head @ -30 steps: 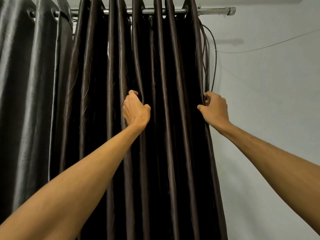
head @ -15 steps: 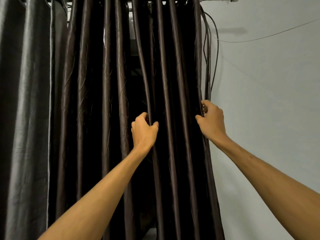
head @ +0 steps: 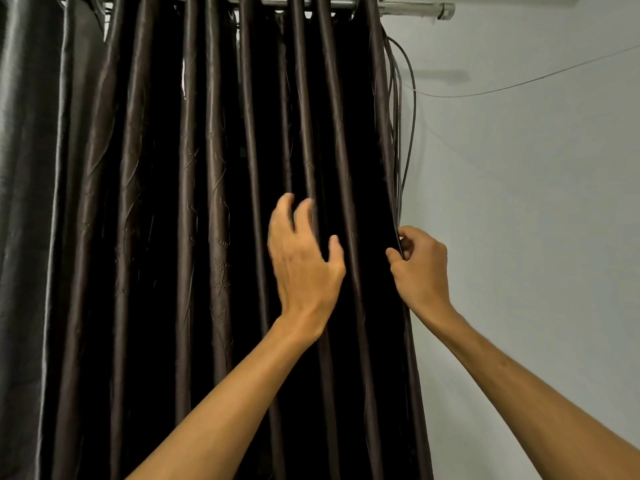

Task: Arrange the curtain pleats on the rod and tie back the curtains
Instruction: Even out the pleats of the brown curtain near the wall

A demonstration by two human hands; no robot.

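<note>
"Hanging from the rod [head: 408, 6], the curtain [head: 214, 237] stood gathered in upright pleats [head: 304, 98] beside the wall [head: 519, 202]. Status?"

"Pleating was in progress. Left hand [head: 303, 268] was spread at a middle pleat, gripping nothing. Right hand [head: 420, 268] pinched the curtain's outer edge. Tie-back was not yet fitted."

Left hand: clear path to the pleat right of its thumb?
Probably yes. The left hand is open, the pleat runs just beside its thumb, nothing between. The right hand pinches the curtain edge farther right, out of the way.
</note>
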